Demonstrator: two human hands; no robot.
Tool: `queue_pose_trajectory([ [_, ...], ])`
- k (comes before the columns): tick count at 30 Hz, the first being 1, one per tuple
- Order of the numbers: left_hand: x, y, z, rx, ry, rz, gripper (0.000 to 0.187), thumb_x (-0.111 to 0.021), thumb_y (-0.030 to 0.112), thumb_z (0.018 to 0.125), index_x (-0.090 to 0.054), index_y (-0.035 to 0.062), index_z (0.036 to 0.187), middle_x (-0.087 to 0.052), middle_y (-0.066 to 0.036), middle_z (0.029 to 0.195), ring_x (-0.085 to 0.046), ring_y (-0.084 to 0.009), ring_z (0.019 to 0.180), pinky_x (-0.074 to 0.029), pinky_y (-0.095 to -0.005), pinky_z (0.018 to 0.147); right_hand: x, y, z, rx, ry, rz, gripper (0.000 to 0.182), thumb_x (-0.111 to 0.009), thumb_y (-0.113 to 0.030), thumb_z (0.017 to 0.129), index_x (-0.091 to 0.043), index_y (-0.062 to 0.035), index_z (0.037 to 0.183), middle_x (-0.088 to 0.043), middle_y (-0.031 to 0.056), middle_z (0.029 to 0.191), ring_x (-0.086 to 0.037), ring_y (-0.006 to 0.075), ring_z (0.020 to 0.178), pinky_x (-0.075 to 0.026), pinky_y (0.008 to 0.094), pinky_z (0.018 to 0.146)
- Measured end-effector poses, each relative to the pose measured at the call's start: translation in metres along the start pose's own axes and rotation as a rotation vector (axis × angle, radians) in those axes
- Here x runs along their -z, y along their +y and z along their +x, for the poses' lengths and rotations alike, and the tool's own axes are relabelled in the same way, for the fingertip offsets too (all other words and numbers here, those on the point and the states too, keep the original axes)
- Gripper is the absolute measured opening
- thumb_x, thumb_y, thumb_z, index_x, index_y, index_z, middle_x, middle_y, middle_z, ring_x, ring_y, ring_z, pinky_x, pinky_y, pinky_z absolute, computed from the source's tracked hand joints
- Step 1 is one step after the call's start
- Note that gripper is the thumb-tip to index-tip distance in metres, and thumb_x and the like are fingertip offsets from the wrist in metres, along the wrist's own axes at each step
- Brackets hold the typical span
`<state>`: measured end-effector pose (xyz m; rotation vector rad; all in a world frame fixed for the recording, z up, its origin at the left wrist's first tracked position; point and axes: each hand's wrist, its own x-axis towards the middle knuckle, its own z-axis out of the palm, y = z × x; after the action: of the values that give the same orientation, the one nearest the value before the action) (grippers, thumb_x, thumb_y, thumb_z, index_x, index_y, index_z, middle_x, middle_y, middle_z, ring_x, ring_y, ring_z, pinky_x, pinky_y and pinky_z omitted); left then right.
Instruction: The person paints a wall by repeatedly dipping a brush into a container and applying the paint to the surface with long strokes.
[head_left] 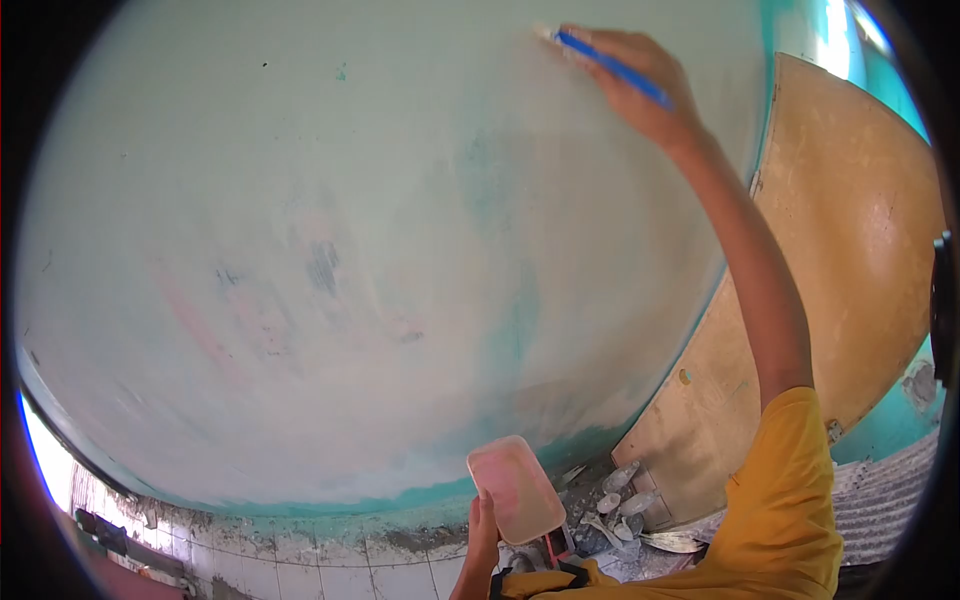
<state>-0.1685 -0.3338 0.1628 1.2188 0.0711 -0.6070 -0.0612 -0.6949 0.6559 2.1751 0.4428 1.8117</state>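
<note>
A paintbrush (617,71) with a blue handle is gripped in my right hand (645,85), which is raised high toward the upper right of the wall (400,180). Its pale bristle end meets the wall surface. Low in the view, my left hand (483,530) holds a rectangular plastic tub (515,490), pinkish inside, with the fingers along its left side. The wall is coated in pale grey-white, and turquoise, pink and dark patches show through in its middle and lower parts.
A tan wooden door panel (850,230) stands right of the wall. Plastic bottles and rubbish (622,505) lie in the corner at its foot. White tiles (340,575) run below the wall. Grey corrugated sheeting (885,500) is at the lower right.
</note>
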Motion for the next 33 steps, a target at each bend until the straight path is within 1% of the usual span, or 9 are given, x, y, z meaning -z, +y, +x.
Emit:
queue_pose_trajectory([
  [5, 0.011, -0.023, 0.001, -0.047, 0.040, -0.085, 0.069, -0.046, 0.061, 0.100, -0.045, 0.0011, 0.134, -0.056, -0.010, 0.117, -0.059, -0.0172, 0.102, -0.051, -0.0313, 0.080, -0.013, -0.073, -0.123, 0.131, -0.333, 0.100, 0.045, -0.067, -0.012, 0.081, -0.066, -0.0212, 0.124, -0.068, 0.0029, 0.116, -0.065, 0.0293, 0.094, -0.056, 0.0394, 0.079],
  [10, 0.002, -0.015, -0.007, -0.043, 0.044, -0.152, 0.069, -0.048, 0.058, 0.101, -0.042, 0.0007, 0.139, -0.055, -0.013, 0.128, -0.057, -0.0211, 0.116, -0.050, -0.0345, 0.092, 0.002, -0.107, -0.158, -0.072, -0.784, 0.387, 0.029, -0.065, -0.023, 0.091, -0.069, -0.0235, 0.120, -0.072, 0.0024, 0.107, -0.066, 0.0280, 0.095, -0.055, 0.0416, 0.077],
  [13, 0.000, -0.017, -0.009, -0.072, 0.040, -0.183, 0.069, -0.051, 0.057, 0.100, -0.042, 0.0008, 0.140, -0.055, -0.014, 0.129, -0.058, -0.0230, 0.117, -0.050, -0.0360, 0.095, 0.001, -0.071, -0.101, -0.205, -0.759, 0.233, 0.026, -0.062, -0.034, 0.095, -0.072, -0.0232, 0.116, -0.073, 0.0034, 0.106, -0.066, 0.0291, 0.098, -0.054, 0.0421, 0.079],
  [15, -0.005, -0.011, -0.017, -0.051, 0.038, -0.205, 0.069, -0.052, 0.056, 0.099, -0.042, 0.0011, 0.139, -0.056, -0.014, 0.129, -0.060, -0.0234, 0.116, -0.051, -0.0363, 0.093, -0.010, -0.037, -0.065, -0.198, -0.427, 0.255, 0.028, -0.061, -0.040, 0.094, -0.074, -0.0228, 0.113, -0.073, 0.0049, 0.110, -0.065, 0.0307, 0.101, -0.054, 0.0418, 0.083],
  [20, -0.017, -0.009, -0.033, -0.029, -0.002, -0.274, 0.068, -0.056, 0.056, 0.097, -0.043, 0.0031, 0.137, -0.059, -0.012, 0.126, -0.064, -0.0242, 0.111, -0.054, -0.0379, 0.089, 0.008, -0.015, 0.008, -0.091, 0.013, 0.038, 0.028, -0.059, -0.025, 0.096, -0.070, -0.0245, 0.121, -0.072, 0.0016, 0.113, -0.065, 0.0274, 0.100, -0.054, 0.0378, 0.085],
  [22, -0.026, -0.001, -0.048, 0.053, -0.048, -0.282, 0.075, -0.052, 0.052, 0.100, -0.033, -0.0009, 0.149, -0.048, -0.015, 0.146, -0.048, -0.0270, 0.134, -0.040, -0.0424, 0.110, 0.001, -0.020, -0.010, -0.055, -0.008, 0.032, 0.032, -0.060, -0.019, 0.092, -0.069, -0.0243, 0.122, -0.072, 0.0009, 0.113, -0.065, 0.0265, 0.099, -0.055, 0.0373, 0.084],
  [26, -0.030, -0.015, -0.055, 0.062, -0.012, -0.308, 0.074, -0.052, 0.051, 0.100, -0.033, -0.0005, 0.150, -0.048, -0.015, 0.146, -0.048, -0.0267, 0.134, -0.040, -0.0429, 0.110, -0.006, -0.068, -0.095, 0.049, -0.274, 0.056, 0.036, -0.065, -0.013, 0.084, -0.067, -0.0182, 0.120, -0.070, 0.0020, 0.106, -0.062, 0.0272, 0.093, -0.054, 0.0378, 0.081],
  [28, -0.036, -0.018, -0.061, -0.030, 0.006, -0.384, 0.055, -0.056, 0.050, 0.099, -0.048, 0.0066, 0.131, -0.064, -0.009, 0.119, -0.067, -0.0219, 0.105, -0.058, -0.0368, 0.082, -0.010, -0.083, -0.144, 0.088, -0.490, 0.204, 0.035, -0.065, -0.015, 0.085, -0.066, -0.0172, 0.120, -0.069, 0.0027, 0.102, -0.062, 0.0255, 0.091, -0.053, 0.0380, 0.077],
  [33, -0.035, -0.021, -0.061, 0.023, 0.002, -0.371, 0.056, -0.057, 0.050, 0.099, -0.046, 0.0086, 0.135, -0.062, -0.008, 0.121, -0.065, -0.0202, 0.109, -0.057, -0.0377, 0.083, 0.004, -0.142, -0.223, -0.192, -0.235, 0.496, 0.029, -0.069, -0.016, 0.091, -0.067, -0.0118, 0.119, -0.071, 0.0067, 0.100, -0.065, 0.0240, 0.077, -0.053, 0.0332, 0.068],
])
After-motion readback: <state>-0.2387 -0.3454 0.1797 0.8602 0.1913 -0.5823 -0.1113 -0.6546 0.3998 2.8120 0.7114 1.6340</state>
